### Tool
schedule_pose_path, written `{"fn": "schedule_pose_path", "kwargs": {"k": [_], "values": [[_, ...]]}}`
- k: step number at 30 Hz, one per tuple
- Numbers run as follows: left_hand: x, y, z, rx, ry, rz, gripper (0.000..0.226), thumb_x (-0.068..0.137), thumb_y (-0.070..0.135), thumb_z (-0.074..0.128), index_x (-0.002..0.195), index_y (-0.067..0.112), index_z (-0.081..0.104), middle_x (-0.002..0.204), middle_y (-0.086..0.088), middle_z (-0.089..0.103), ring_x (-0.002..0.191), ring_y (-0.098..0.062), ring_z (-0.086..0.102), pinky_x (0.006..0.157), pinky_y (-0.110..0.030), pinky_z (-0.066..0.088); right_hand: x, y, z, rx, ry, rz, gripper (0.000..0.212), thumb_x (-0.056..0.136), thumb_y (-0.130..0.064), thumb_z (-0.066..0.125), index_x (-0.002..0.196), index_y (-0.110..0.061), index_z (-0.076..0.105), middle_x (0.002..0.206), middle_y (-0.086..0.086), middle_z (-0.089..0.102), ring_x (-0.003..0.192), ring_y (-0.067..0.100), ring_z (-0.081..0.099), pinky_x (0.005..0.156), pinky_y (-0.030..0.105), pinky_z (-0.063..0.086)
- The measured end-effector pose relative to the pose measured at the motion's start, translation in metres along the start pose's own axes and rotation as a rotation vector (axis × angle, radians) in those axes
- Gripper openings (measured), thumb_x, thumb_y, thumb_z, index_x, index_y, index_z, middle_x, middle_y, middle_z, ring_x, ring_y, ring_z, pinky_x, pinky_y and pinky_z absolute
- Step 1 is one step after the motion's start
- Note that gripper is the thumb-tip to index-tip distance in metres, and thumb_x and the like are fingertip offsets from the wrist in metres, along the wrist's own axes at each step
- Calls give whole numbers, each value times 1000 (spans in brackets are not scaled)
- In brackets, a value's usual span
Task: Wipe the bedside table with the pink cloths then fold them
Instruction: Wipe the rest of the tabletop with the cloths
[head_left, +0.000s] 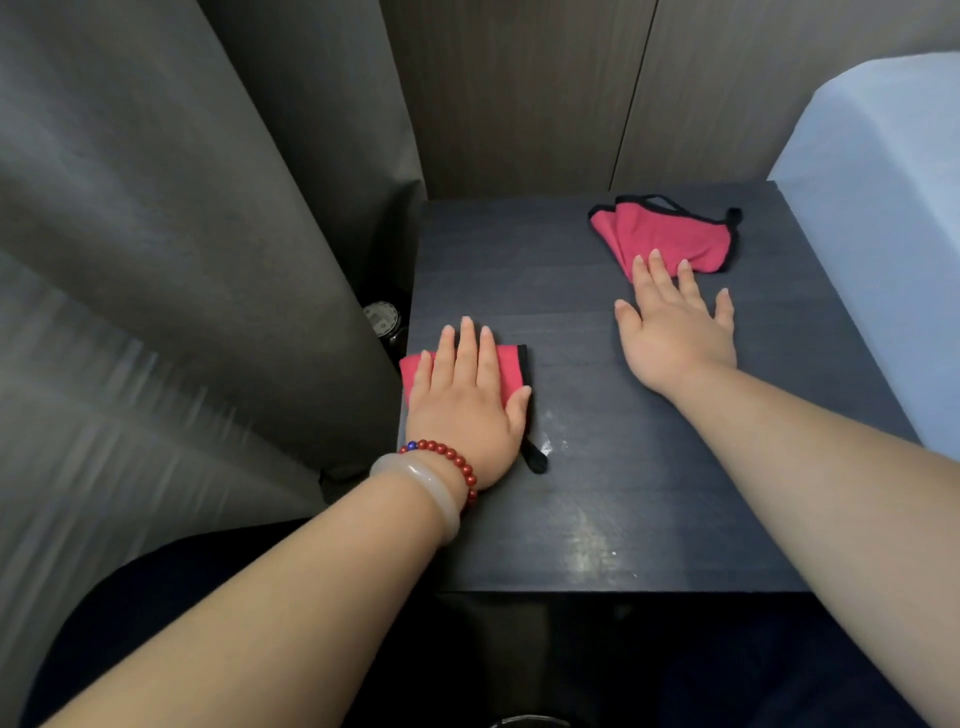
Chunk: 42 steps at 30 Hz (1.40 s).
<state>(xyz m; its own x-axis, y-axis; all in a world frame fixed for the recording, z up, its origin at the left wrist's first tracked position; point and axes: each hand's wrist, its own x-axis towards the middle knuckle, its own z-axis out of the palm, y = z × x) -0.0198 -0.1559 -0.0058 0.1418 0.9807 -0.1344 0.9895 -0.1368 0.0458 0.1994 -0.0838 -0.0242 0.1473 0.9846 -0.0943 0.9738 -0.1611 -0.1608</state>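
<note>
pink cloths: two, near cloth (510, 370) and far cloth (675, 236)
hands: two, left hand (467, 405) and right hand (675, 327)
table (623, 467): one
wrist bands: two, red bead bracelet (460, 462) and pale bangle (423, 480)
curtain (208, 260): one

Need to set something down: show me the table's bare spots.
Bare: near strip of the table along its front edge, and the far left corner by the curtain. Crowded: left hand on the near cloth, left edge; right hand touching the far cloth.
</note>
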Motion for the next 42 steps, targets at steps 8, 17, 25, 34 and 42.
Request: {"fn": "schedule_pose_path", "kwargs": {"k": [8,17,25,34,42], "values": [[1,-21,1,-14,-47,54,69,99,53,14,154,14,-3,162,-5,-9,148,-21,-8,120,-40,1,-1,1,-1,-1,-6,-5,58,97,-48,13,152,-33,-1,160,-15,-7,147,14,-7,117,54,-2],[-3,-12,2,-7,-41,33,69,98,54,12,154,17,-5,162,-3,-11,148,-21,-11,119,-41,-1,3,0,-1,-15,-10,-1,59,97,-49,14,152,-32,-1,160,-14,-7,148,15,-6,117,55,-3],[-92,-20,16,19,15,248,72,96,54,15,154,12,13,162,-7,6,149,-24,2,119,-41,5,1,2,-2,-12,-34,-6,59,97,-48,15,152,-31,-1,160,-14,-7,148,16,-6,116,55,-3],[-68,2,20,20,15,131,72,96,54,14,154,13,4,162,-8,-2,149,-24,-4,120,-44,5,-2,2,-3,-17,-38,-17,60,97,-47,18,152,-30,0,160,-12,-6,148,17,-5,116,55,-2],[-65,24,20,-14,27,244,71,96,54,20,154,13,12,162,-7,7,149,-25,3,119,-47,11,-2,1,-1,-27,-29,-14,60,97,-47,17,152,-30,-1,160,-12,-7,148,17,-5,117,54,-2]]}}
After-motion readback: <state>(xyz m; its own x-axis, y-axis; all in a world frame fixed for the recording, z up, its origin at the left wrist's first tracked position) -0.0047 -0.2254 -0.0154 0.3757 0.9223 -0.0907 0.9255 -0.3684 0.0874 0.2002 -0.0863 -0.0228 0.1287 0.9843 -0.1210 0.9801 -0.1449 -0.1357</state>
